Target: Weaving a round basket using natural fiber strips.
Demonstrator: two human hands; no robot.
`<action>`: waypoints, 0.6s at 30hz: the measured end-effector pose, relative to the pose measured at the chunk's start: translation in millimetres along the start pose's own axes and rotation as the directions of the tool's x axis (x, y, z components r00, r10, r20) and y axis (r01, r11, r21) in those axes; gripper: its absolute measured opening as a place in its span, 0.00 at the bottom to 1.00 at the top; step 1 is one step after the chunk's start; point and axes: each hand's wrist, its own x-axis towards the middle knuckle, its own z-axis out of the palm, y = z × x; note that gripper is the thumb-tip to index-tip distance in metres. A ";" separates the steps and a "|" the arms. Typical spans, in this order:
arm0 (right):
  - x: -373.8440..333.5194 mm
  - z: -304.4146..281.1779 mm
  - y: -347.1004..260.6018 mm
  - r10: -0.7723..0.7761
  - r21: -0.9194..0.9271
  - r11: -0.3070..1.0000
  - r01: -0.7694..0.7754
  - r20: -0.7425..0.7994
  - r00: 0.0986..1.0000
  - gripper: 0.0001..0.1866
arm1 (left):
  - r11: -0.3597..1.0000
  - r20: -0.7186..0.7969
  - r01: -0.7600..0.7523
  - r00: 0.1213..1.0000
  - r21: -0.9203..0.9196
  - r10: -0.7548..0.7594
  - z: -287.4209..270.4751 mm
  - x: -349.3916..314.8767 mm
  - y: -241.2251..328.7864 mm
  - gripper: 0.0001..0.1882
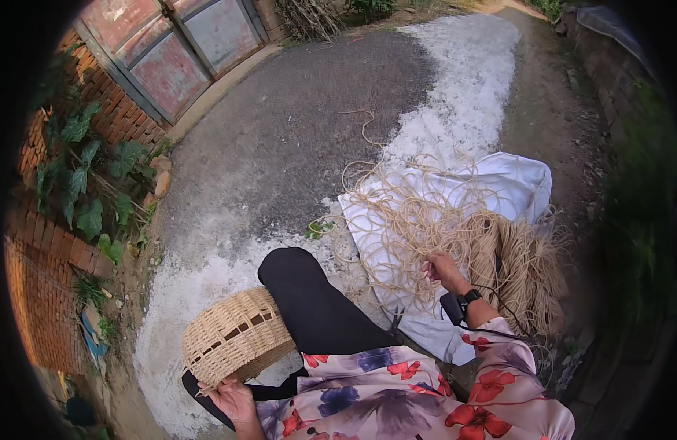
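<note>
A woven straw-coloured basket lies tilted on its side against my left leg, with a row of dark gaps around its wall. My left hand is closed on its lower rim, at the near side. Out to the right, my right hand is over a tangle of thin tan cord, its fingers curled together. Whether a strand is caught between those fingertips is too small to tell. Beside that hand lies a thick hank of the same cord. A white cloth is spread under the cord.
Dark-handled scissors lie by the cloth's near edge. A loose cord end trails onto the grey pavement. Leafy plants and a brick wall stand left, a metal gate farther back, a low wall right.
</note>
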 end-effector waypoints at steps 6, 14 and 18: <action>-82.1 -27.2 -254.6 -0.823 -0.092 0.324 0.942 -0.518 0.232 0.16 | 0.995 0.019 -0.090 0.996 0.043 0.089 -4.6 -9.7 6.7 0.24; -82.0 33.4 -171.1 -0.795 -0.651 0.477 0.591 -0.034 0.605 0.13 | 0.986 0.066 -0.120 0.991 0.114 0.113 9.4 1.1 -17.1 0.22; -60.1 82.9 -93.7 -0.862 -0.670 0.112 0.734 0.302 0.407 0.13 | 0.988 0.036 -0.092 0.995 0.126 0.088 25.0 -8.5 -18.3 0.22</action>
